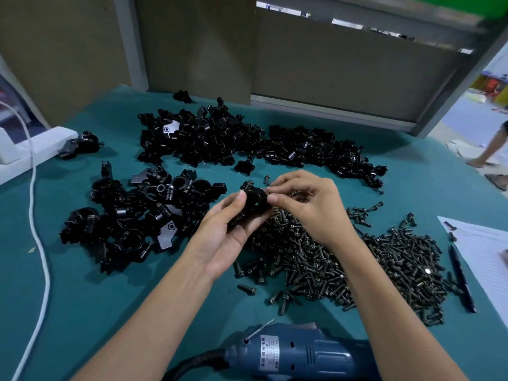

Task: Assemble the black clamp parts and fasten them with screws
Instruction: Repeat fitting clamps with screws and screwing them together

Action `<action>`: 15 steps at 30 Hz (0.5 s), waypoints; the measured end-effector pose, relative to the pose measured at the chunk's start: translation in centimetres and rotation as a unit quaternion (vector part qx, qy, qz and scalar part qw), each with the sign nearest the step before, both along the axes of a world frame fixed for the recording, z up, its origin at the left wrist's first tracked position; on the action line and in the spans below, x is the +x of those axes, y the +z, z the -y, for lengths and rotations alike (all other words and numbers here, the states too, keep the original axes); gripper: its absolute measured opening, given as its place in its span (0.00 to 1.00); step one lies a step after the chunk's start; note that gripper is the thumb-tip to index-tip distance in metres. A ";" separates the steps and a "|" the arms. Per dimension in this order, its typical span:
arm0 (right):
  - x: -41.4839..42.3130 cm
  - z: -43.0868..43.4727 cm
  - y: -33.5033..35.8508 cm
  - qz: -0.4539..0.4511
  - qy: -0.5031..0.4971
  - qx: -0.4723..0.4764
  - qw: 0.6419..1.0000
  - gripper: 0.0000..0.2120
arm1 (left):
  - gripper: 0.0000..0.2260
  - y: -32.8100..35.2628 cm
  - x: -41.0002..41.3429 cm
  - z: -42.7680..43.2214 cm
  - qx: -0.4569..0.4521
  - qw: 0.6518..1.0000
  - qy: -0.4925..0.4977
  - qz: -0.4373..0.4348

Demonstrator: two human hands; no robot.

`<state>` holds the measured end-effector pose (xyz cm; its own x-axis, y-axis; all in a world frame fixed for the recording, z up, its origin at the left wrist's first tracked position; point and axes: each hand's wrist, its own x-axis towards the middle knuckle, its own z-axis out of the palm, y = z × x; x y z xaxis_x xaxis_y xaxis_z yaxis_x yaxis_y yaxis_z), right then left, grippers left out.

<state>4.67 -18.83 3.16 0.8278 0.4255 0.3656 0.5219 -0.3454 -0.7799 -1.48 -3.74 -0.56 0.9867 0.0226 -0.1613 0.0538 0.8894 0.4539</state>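
My left hand (225, 237) holds a black clamp (254, 200) above the teal table, palm up, thumb on its top. My right hand (305, 204) has its fingertips pinched at the clamp's right side; what they pinch is hidden, likely a screw. A large heap of dark screws (343, 259) lies under and to the right of my hands. Loose black clamp parts (220, 138) are piled at the back, and a second group of clamps (137, 215) lies to the left.
A blue electric screwdriver (297, 353) lies at the near edge between my forearms. A white cable (41, 257) runs down the left side. Paper sheet (486, 243) and a pen (461, 279) are at the right. White foam block (24, 149) sits far left.
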 end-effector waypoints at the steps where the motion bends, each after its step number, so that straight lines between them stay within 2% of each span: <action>1: 0.0 0.1 0.4 0.003 -0.006 -0.004 1.000 0.07 | 0.26 0.0 0.0 0.0 0.002 1.000 0.000 0.001; 4: -0.8 1.4 2.5 0.043 -0.046 0.001 0.998 0.12 | 0.27 0.1 0.0 -0.2 0.021 1.000 -0.002 0.003; 6: -2.8 3.2 3.7 0.088 -0.049 -0.097 0.990 0.14 | 0.25 -0.1 0.1 -0.4 0.004 1.000 -0.007 -0.011; 7: -4.4 4.3 3.6 0.131 -0.040 -0.185 0.973 0.19 | 0.24 -0.2 0.2 -0.5 -0.018 1.000 -0.010 -0.017; 9: -8.1 6.1 2.3 0.215 -0.040 -0.373 0.902 0.28 | 0.24 -0.4 0.3 -0.7 -0.045 0.999 -0.007 -0.021; 11: -11.5 7.9 -1.1 0.260 -0.003 -0.466 0.846 0.26 | 0.24 -0.6 0.5 -0.6 -0.028 0.999 -0.002 -0.015; 12: -12.8 8.5 -2.6 0.261 0.009 -0.482 0.836 0.24 | 0.24 -0.7 0.6 -0.6 -0.011 1.000 0.003 -0.011; 15: -14.1 9.7 -4.7 0.264 -0.018 -0.472 0.841 0.28 | 0.20 -1.1 0.8 -0.1 0.049 0.999 0.018 0.001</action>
<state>-9.45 -28.58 -1.55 0.6746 0.7107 0.1998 0.6853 -0.7035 0.1885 -0.72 -3.62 -1.68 0.9852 0.0733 -0.1551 0.0222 0.8418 0.5393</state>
